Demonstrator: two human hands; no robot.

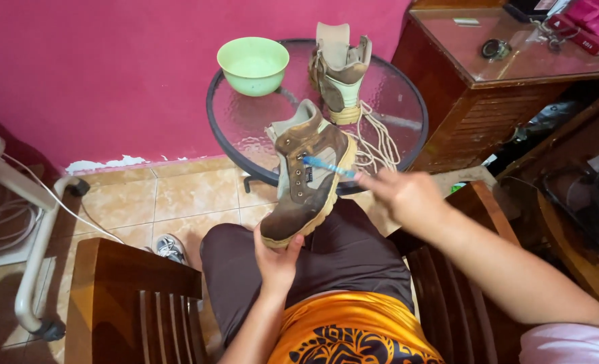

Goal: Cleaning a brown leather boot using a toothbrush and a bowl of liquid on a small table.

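The left hand [276, 259] grips the toe end of a brown and tan boot [306, 178] from below, fingers wrapped around the sole, holding it up over the lap with the toe toward the person and the open ankle toward the tabletop. The right hand [401, 195] is closed on a blue toothbrush [329, 166], whose head lies against the side of the boot near the lace eyelets. The boot has no lace in it. Beyond it stands a round glass tabletop [245, 118] with a dark rim, and on it the second boot [340, 74] stands upright, its tongue pulled open. A pale lace [377, 145] lies in loose coils just beside that boot, trailing toward the tabletop's near edge. A green bowl [253, 65] sits at the tabletop's far left, near the pink wall. The person sits between two wooden chair arms, and a grey sneaker [170, 248] rests on the tiled floor below left.
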